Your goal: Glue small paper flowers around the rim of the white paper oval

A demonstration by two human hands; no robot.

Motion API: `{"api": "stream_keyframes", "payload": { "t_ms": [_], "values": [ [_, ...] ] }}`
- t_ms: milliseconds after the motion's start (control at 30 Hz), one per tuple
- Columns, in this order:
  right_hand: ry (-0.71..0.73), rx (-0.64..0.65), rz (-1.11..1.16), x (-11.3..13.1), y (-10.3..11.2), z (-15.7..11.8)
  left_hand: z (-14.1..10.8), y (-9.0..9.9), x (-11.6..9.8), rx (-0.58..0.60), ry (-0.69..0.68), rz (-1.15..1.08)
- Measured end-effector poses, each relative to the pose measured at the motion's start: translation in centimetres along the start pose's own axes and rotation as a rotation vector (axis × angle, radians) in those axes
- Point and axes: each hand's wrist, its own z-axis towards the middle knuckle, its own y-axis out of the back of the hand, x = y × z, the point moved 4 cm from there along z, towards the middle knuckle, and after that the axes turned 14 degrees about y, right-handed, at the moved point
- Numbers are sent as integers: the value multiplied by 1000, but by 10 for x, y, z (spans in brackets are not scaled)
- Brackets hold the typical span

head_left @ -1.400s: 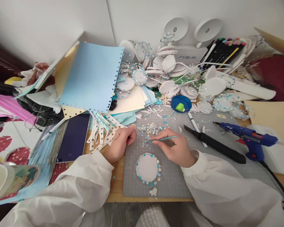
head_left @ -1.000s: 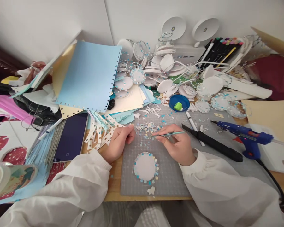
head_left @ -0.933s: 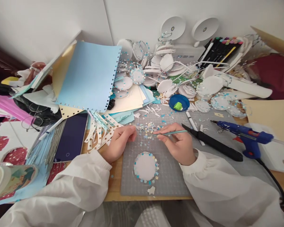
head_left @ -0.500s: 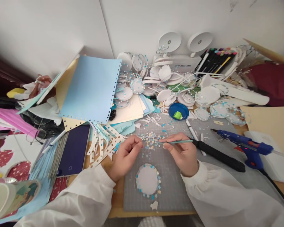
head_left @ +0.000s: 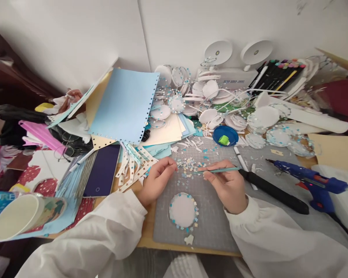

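My right hand (head_left: 227,183) pinches a pair of teal tweezers (head_left: 220,170), whose tips point left into a pile of tiny blue, white and cream paper flowers (head_left: 188,166). At the left edge of that pile my left hand (head_left: 159,177) is closed, thumb against curled fingers. Whatever it may hold is too small to make out. Nearer to me lies a white disc (head_left: 182,210) ringed with small blue and cream pieces, flat on the grey cutting mat (head_left: 208,231). A cream scrap (head_left: 188,239) sits just below the disc.
Beyond the pile stand many decorated white discs (head_left: 176,103) and a blue dish (head_left: 225,136). On the right are a black-handled tool (head_left: 278,193) and a blue glue gun (head_left: 310,175). To the left lie a phone (head_left: 102,172), punched paper strips (head_left: 136,166) and a paper cup (head_left: 17,216).
The view has shifted, showing more of the table's left side. Both hands stay by the paper pieces, and the tweezers remain in my right hand.
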Motion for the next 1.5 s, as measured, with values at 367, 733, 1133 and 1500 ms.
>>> {"api": "stream_keyframes", "payload": {
  "t_ms": [367,733,1133,1500],
  "values": [
    [9,1,-23,-10,-2,3,5,-1,-2,36,-22,-14],
    [-49,0,-23,-11,-2,3,-3,5,-2,72,41,-105],
    [-69,-50,-4,-16,3,-1,-7,11,0,34,77,-172],
    [-51,-17,19,-14,-3,-1,-4,13,5,31,37,-151]
  ]
}}
